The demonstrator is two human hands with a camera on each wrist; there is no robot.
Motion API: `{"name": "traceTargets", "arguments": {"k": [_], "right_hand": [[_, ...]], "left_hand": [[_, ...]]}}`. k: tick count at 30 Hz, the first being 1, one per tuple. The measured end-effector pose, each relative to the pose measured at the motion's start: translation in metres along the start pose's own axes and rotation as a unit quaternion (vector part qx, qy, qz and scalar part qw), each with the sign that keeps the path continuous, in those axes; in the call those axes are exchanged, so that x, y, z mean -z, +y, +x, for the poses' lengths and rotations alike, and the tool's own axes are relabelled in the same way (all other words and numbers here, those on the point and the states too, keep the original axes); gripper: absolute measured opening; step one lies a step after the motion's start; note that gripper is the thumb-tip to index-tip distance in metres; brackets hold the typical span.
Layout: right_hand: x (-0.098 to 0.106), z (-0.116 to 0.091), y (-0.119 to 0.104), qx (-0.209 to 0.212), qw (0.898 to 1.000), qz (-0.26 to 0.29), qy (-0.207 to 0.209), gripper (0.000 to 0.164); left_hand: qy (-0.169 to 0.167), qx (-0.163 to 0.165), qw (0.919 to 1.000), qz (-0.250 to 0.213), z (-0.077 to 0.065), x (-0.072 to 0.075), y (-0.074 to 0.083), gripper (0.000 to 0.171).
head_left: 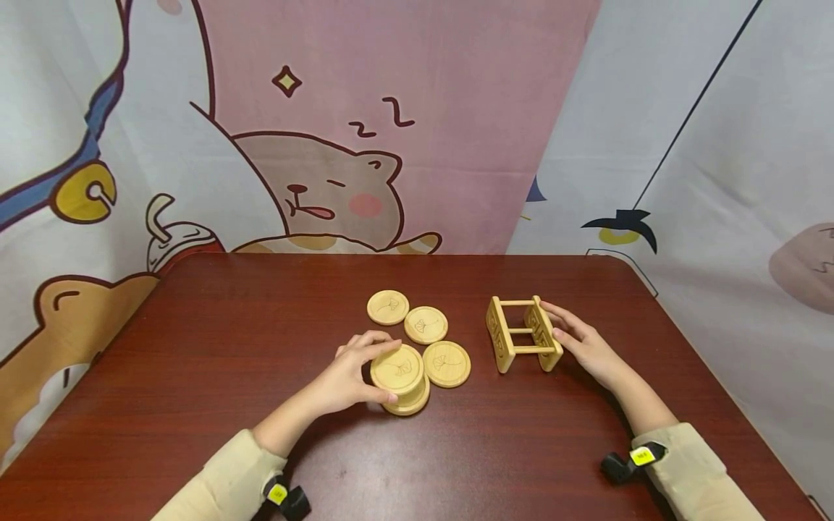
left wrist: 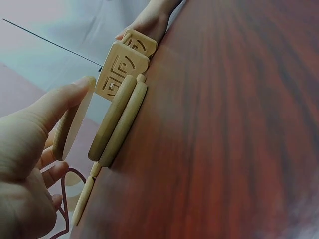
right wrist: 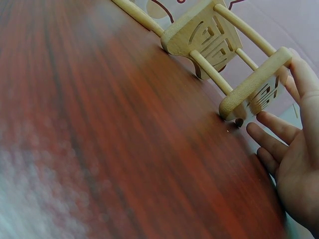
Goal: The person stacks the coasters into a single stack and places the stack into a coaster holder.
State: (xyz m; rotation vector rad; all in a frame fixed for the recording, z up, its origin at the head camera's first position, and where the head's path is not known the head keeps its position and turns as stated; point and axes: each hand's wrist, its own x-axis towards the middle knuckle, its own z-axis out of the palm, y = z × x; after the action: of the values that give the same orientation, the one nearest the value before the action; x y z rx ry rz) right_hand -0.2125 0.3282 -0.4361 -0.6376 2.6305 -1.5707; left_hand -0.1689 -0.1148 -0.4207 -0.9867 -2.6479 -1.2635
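Observation:
My left hand [head_left: 352, 369] pinches a round light-wood coaster [head_left: 397, 369] with an engraved leafy motif. In the left wrist view the held coaster [left wrist: 74, 124] is tilted, with a gap between it and the coasters below. Partly hidden under it in the head view is another coaster [head_left: 417, 401]. Close by lies a coaster [head_left: 447, 364], with two more farther back, one of them the far coaster [head_left: 387, 307]. My right hand [head_left: 586, 351] touches the right side panel of a wooden coaster rack [head_left: 521, 331], its fingers fairly straight. The rack stands upright, its carved panels joined by dowels.
All of it is on a dark red-brown wooden table [head_left: 195, 347]. Behind the table's far edge hangs a cartoon-printed cloth [head_left: 469, 108]. Both sleeved wrists wear black cameras, the right camera [head_left: 619, 469] close over the table.

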Motion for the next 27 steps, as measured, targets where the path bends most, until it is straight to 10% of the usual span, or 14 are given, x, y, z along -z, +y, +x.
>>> {"name": "traceTargets", "arguments": {"k": [27], "right_hand": [[0.0001,-0.0001,-0.0029,-0.013,1.0,-0.01,-0.003,0.051]], "left_hand": [[-0.055,-0.017,0.9983,0.002,-0.0022,-0.004,0.0004,0.082]]}}
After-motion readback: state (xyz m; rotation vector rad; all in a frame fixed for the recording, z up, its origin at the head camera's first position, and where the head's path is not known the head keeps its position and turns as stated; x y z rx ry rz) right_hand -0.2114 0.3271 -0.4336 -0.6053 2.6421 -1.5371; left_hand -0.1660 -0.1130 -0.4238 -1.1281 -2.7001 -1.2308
